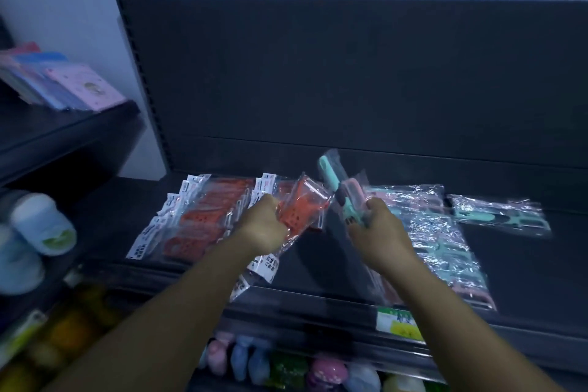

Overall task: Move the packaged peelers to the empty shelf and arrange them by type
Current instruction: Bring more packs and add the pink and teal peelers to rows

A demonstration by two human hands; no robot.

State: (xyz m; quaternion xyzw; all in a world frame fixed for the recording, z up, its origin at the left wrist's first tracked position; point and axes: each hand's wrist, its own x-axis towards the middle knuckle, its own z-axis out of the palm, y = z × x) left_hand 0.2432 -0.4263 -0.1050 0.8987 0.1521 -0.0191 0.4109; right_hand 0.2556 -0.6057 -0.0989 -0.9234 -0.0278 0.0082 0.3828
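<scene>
My left hand [264,226] pinches an orange packaged peeler [299,210] in its grip just at 3 o'clock of the orange stack [197,219], likely so it drops with its own kind. My right hand [380,232] curls its grip round a bunch of teal and pink peeler packs [342,191], tilted up toward 11 o'clock, just at 9 o'clock of the teal-pink pile [439,232], probably to sort there. Both groups lie on the black shelf [525,264], well apart, one stray teal pack [499,215] at 2 o'clock; sorting looks mostly done.
</scene>
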